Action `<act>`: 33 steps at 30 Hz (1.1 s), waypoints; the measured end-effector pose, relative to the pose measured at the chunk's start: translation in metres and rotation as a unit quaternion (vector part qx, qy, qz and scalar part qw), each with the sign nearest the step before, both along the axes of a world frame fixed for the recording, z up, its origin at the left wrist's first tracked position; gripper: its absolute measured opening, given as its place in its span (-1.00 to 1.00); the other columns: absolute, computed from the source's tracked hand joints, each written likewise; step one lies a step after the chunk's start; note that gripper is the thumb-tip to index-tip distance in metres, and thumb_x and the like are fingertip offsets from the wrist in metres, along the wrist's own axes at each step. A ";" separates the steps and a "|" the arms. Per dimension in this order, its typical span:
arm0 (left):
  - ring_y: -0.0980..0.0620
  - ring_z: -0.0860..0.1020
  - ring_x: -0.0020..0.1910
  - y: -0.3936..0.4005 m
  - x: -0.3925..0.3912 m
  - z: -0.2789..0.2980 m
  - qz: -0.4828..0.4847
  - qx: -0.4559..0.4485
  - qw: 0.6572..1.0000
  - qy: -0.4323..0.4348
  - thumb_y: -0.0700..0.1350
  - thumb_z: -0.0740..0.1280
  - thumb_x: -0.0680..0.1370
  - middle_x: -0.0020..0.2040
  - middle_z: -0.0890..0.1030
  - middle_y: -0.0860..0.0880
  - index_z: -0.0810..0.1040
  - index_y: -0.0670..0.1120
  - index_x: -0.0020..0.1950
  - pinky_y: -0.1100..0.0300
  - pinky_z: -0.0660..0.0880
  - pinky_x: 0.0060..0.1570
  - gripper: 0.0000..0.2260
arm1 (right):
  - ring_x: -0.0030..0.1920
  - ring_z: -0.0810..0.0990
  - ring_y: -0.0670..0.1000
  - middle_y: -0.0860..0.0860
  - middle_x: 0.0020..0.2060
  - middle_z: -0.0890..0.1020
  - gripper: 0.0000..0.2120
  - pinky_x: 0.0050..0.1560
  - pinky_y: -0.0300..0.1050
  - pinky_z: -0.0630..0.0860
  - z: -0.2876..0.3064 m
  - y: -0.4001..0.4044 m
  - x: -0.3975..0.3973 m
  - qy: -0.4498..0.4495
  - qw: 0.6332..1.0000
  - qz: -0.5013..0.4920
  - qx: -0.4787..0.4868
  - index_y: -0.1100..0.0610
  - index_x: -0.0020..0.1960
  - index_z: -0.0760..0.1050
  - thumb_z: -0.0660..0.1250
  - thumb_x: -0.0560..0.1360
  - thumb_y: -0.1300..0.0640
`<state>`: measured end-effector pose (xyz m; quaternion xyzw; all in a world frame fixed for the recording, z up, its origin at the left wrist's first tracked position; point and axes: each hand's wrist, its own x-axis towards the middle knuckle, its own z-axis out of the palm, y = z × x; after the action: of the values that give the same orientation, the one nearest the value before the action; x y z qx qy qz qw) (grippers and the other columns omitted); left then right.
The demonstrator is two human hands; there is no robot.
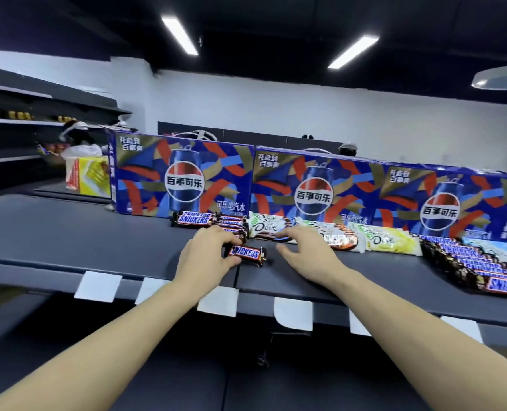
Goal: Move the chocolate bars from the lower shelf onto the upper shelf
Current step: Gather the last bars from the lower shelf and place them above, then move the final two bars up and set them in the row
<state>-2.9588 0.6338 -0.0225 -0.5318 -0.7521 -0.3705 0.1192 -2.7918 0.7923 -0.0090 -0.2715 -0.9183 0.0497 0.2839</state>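
On the upper shelf [68, 238], near its front edge, the left hand [206, 253] pinches a Snickers bar [246, 254] by its left end; it should probably slide back square against the Snickers stack [231, 225]. The right hand [304, 247] hovers with fingers spread, holding nothing, over the Dove bars [271, 228].

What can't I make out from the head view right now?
- Lower shelf: dark, contents unreadable.
- Dove bars: partly covered by the right hand.
- Snickers row: cut by the right edge.
- Snickers bar: near end behind left hand.
- Distant shelf items: too small.
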 end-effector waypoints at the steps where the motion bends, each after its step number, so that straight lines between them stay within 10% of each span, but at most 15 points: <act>1: 0.08 0.42 0.16 -0.001 -0.008 0.000 0.005 -0.008 1.000 0.002 0.02 0.47 0.44 0.08 0.51 0.14 0.60 0.12 0.11 0.13 0.44 0.02 -0.74 | 0.22 0.51 0.02 -0.01 0.15 0.62 -0.71 0.25 -0.05 0.41 -0.001 -0.003 -0.007 0.000 1.000 0.000 0.005 0.05 0.22 0.57 0.30 0.54 0.00; 19: -0.02 0.31 0.24 0.010 -0.047 0.008 0.027 -0.057 0.998 -0.031 -0.11 0.47 0.39 0.22 0.40 0.01 0.51 0.08 0.26 0.13 0.38 -0.01 -0.55 | 0.21 0.50 -0.07 -0.06 0.15 0.61 -0.74 0.16 -0.24 0.34 -0.009 -0.027 -0.016 0.048 0.997 -0.035 -0.047 0.03 0.21 0.58 0.29 0.54 0.08; 33: -0.03 0.35 0.26 -0.050 0.069 -0.003 -0.002 -0.036 0.998 0.044 0.02 0.32 0.51 0.21 0.46 0.04 0.51 0.07 0.26 0.05 0.39 0.16 -0.68 | 0.31 0.44 -0.06 -0.11 0.25 0.56 -0.66 0.30 -0.06 0.42 -0.016 -0.089 0.074 0.030 0.996 -0.028 -0.083 -0.02 0.31 0.51 0.27 0.55 -0.02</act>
<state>-2.8894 0.5837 -0.0259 -0.5535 -0.7575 -0.3197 0.1324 -2.7177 0.7035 -0.0253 -0.3185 -0.8939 0.1262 0.2890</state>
